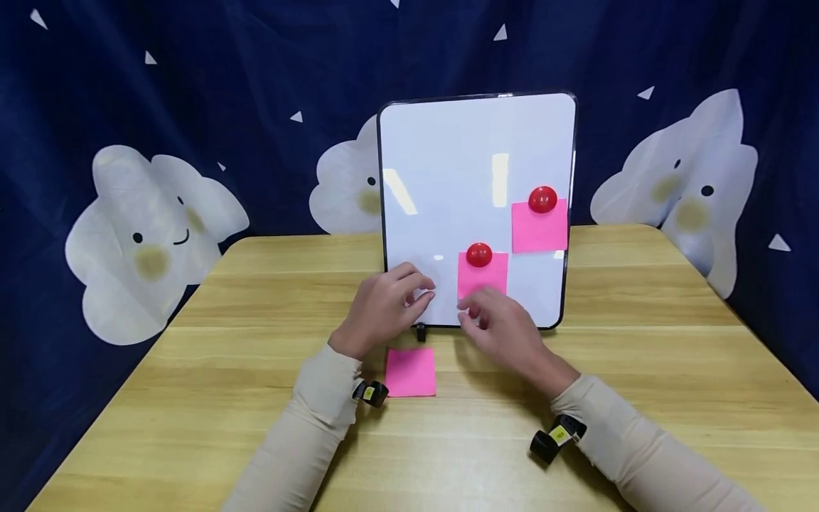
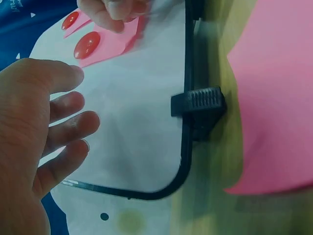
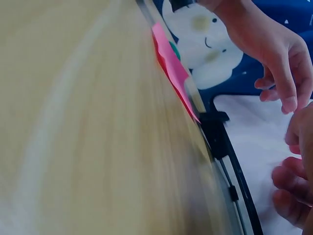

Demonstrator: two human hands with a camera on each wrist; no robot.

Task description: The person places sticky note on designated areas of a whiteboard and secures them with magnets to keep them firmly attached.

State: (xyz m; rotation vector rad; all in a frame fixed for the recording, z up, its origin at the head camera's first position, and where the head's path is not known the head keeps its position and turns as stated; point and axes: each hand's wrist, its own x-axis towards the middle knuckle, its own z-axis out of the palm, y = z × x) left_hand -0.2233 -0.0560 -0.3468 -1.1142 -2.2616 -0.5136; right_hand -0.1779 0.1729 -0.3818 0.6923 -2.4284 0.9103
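A whiteboard [image 1: 441,178] with a black frame stands tilted on the table. Two pink sticky notes are on it, an upper right one [image 1: 539,231] and a lower one [image 1: 470,274], each with a round red magnet [image 1: 542,199] at its top. My left hand [image 1: 387,306] is by the board's lower left, fingers loosely bent, nothing in them. Beside the lower note's bottom edge is my right hand [image 1: 505,331], its fingers loosely curved and holding nothing visible. A third pink note [image 1: 410,372] lies on the table before the board.
A black support foot [image 1: 421,332] juts from the board's lower edge. Past the table note, the right wrist view shows a small green thing [image 3: 174,50], partly hidden. A dark blue curtain [image 1: 256,64] with clouds hangs behind the wooden table [image 1: 256,341].
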